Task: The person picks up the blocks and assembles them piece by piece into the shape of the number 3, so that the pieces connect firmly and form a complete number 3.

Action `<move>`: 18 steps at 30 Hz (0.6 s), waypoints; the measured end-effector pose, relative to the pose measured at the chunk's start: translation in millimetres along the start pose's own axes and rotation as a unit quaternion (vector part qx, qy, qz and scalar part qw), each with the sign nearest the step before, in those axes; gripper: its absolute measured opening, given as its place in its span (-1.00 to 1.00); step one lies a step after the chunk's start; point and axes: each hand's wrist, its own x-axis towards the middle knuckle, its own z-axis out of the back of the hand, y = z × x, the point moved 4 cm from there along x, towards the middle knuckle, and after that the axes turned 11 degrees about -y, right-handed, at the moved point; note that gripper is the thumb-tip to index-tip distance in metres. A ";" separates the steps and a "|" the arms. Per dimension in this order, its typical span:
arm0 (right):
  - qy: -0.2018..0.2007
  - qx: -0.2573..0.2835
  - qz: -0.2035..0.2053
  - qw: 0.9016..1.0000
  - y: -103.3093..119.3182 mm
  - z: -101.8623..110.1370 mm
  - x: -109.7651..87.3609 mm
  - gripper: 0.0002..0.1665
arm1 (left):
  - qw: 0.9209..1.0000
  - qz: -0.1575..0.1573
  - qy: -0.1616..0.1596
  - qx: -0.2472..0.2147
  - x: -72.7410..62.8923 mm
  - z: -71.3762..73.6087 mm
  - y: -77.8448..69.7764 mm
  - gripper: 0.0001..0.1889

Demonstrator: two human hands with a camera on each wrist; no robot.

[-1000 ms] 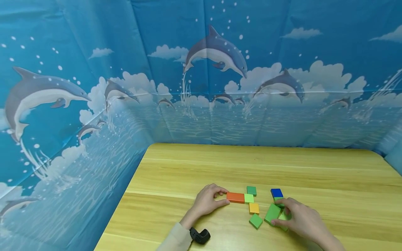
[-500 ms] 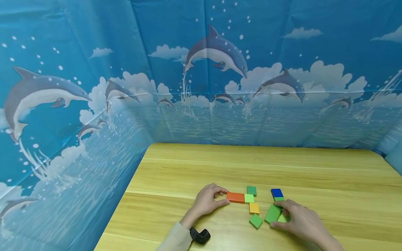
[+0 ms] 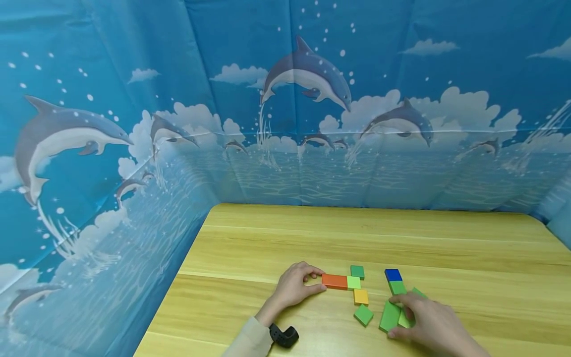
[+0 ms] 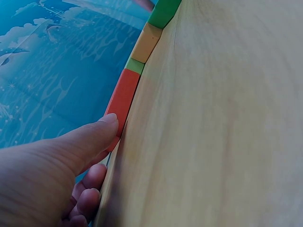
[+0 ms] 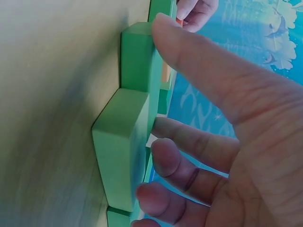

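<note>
My left hand (image 3: pixel 295 284) holds the left end of a red rectangular block (image 3: pixel 334 281) between thumb and finger; its thumb lies on that end in the left wrist view. A light green square block (image 3: pixel 354 282) abuts the red one's right end. Toward the right, my right hand (image 3: pixel 430 317) pinches a green rectangular block (image 3: pixel 390 316) between thumb and index finger, one at each end. In the right wrist view the thumb tip touches the green block (image 5: pixel 136 61). Beside it lies a light green block (image 5: pixel 116 156), partly hidden by the hand in the head view.
Around the light green square lie a green square (image 3: pixel 357 271), an orange square (image 3: pixel 361 297) and a tilted green block (image 3: pixel 363 315). A blue block (image 3: pixel 393 274) touches another green block (image 3: pixel 397 287). A further green block (image 3: pixel 419 292) shows behind the right hand.
My right hand has shifted the green rectangular block slightly toward me and to the right. The green blocks behind that hand now show more. My left hand has stayed put.
</note>
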 end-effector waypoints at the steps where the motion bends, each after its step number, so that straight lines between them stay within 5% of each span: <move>1: 0.010 -0.002 -0.006 1.000 0.3 -0.5 -0.6 -0.09 | 1.000 0.000 0.001 -0.001 0.0 0.0 -0.2 -0.65; 11: 0.067 -0.020 -0.011 0.997 1.6 -4.7 -6.3 -0.16 | 1.000 0.004 0.002 -0.001 0.1 0.4 -1.3 -0.66; 18: 0.090 0.010 0.044 0.995 -4.6 0.7 -5.8 -0.31 | 1.000 0.007 0.003 -0.001 0.2 0.6 -1.7 -0.66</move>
